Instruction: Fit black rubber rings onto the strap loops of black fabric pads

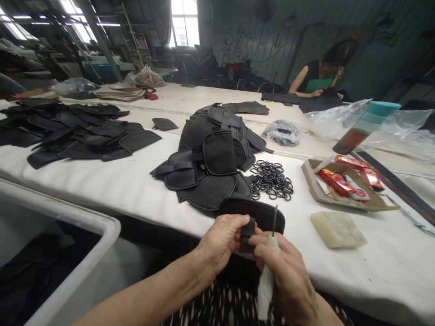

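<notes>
Hands (221,238) pinch a black strap (248,230) near the tabletop edge (340,274), roomier rightward.

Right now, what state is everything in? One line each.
Left hand, pinching black strap
Right hand, gripping white-handled tool
Black pieces, mostly in two heaps
Black rings, loosely piled
Cardboard box, open, red packets inside
Bottle, lid on, partly filled
White bin, open, dark material inside
</notes>
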Action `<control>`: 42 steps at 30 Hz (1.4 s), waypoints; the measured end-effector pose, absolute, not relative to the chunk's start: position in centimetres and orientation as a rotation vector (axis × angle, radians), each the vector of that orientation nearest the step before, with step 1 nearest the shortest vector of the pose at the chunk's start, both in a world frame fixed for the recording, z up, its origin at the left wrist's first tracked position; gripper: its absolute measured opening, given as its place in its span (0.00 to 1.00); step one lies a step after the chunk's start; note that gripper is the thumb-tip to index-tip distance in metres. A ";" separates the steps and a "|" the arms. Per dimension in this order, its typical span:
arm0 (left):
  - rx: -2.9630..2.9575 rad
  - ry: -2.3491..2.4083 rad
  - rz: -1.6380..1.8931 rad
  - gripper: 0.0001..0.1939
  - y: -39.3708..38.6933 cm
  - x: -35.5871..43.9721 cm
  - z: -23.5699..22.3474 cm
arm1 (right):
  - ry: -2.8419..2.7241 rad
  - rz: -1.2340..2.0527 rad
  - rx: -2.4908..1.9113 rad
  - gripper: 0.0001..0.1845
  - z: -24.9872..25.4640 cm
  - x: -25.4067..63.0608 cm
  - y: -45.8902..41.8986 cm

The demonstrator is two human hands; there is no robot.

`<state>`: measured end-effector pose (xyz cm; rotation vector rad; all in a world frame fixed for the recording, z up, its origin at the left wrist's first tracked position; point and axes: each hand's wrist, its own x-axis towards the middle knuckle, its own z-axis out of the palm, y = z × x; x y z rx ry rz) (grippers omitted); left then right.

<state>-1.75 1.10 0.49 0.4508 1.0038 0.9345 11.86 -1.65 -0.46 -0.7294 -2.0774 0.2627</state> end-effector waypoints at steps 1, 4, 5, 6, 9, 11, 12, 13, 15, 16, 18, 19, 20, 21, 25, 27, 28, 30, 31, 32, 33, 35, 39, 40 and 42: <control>0.475 1.004 0.955 0.10 0.9 -1.7 0.3 | -2.002 0.362 -0.790 0.11 -0.9 11.9 -1.8; 0.518 1.008 1.036 0.11 0.4 -1.2 -0.2 | -1.767 0.502 -1.002 0.12 -1.8 11.8 -2.3; 0.526 1.005 1.060 0.11 0.3 -1.1 -0.3 | -1.719 0.487 -1.079 0.11 -1.8 11.7 -2.3; 0.538 1.000 1.080 0.11 0.1 -0.9 -0.4 | -1.691 0.461 -1.153 0.10 -1.7 11.5 -2.3; 0.581 0.987 1.124 0.12 -0.2 -0.5 -0.6 | -1.665 0.439 -1.322 0.07 -1.2 10.9 -2.2; 0.600 0.970 1.128 0.13 -0.4 -0.4 -0.6 | -1.650 0.477 -1.385 0.07 -1.0 10.6 -2.2; 0.600 0.958 1.128 0.13 -0.5 -0.4 -0.7 | -1.635 0.499 -1.409 0.06 -0.9 10.5 -2.2; 0.587 0.954 1.133 0.14 -0.6 -0.4 -0.8 | -1.619 0.523 -1.428 0.06 -0.9 10.4 -2.2; 0.521 0.993 1.166 0.14 -0.9 -0.3 -1.1 | -1.580 0.562 -1.457 0.05 -1.0 10.4 -2.2; 0.478 1.036 1.187 0.14 -1.1 -0.3 -1.3 | -1.564 0.578 -1.469 0.05 -1.1 10.4 -2.2; 0.413 1.125 1.212 0.15 -1.3 -0.2 -1.5 | -1.545 0.607 -1.486 0.05 -1.2 10.4 -2.3; 0.410 1.146 1.214 0.16 -1.4 -0.2 -1.6 | -1.538 0.621 -1.491 0.05 -1.2 10.4 -2.3; 0.426 1.145 1.211 0.16 -1.5 -0.1 -1.6 | -1.529 0.637 -1.494 0.05 -1.2 10.4 -2.3; 0.457 1.129 1.206 0.16 -1.6 -0.1 -1.6 | -1.521 0.657 -1.496 0.05 -1.2 10.4 -2.2; 0.615 1.062 1.190 0.15 -1.8 0.0 -1.3 | -1.494 0.719 -1.510 0.05 -1.2 10.5 -2.2; 0.658 1.074 1.186 0.13 -1.9 0.0 -1.2 | -1.488 0.736 -1.523 0.05 -1.1 10.5 -2.1; 0.668 1.084 1.183 0.13 -1.9 0.0 -1.2 | -1.486 0.743 -1.527 0.05 -1.0 10.5 -2.1; 0.666 1.095 1.179 0.12 -1.9 0.0 -1.3 | -1.484 0.749 -1.532 0.06 -0.9 10.5 -2.0; 0.658 1.095 1.177 0.12 -1.9 0.1 -1.3 | -1.486 0.749 -1.533 0.06 -0.8 10.5 -2.0; 0.650 1.090 1.174 0.12 -1.9 0.2 -1.3 | -1.489 0.747 -1.533 0.06 -0.8 10.5 -1.9; 0.644 1.080 1.170 0.12 -1.9 0.2 -1.4 | -1.491 0.744 -1.536 0.06 -0.8 10.5 -1.9; 0.635 1.057 1.167 0.12 -1.8 0.4 -1.4 | -1.500 0.738 -1.540 0.06 -0.8 10.5 -1.9; 0.590 1.045 1.171 0.11 -1.8 0.7 -1.4 | -1.517 0.728 -1.537 0.06 -0.8 10.5 -1.9; 0.578 1.051 1.173 0.11 -1.8 0.7 -1.4 | -1.521 0.725 -1.532 0.06 -0.8 10.5 -1.9; 0.558 1.064 1.178 0.11 -1.8 0.8 -1.4 | -1.531 0.724 -1.520 0.06 -0.8 10.4 -1.8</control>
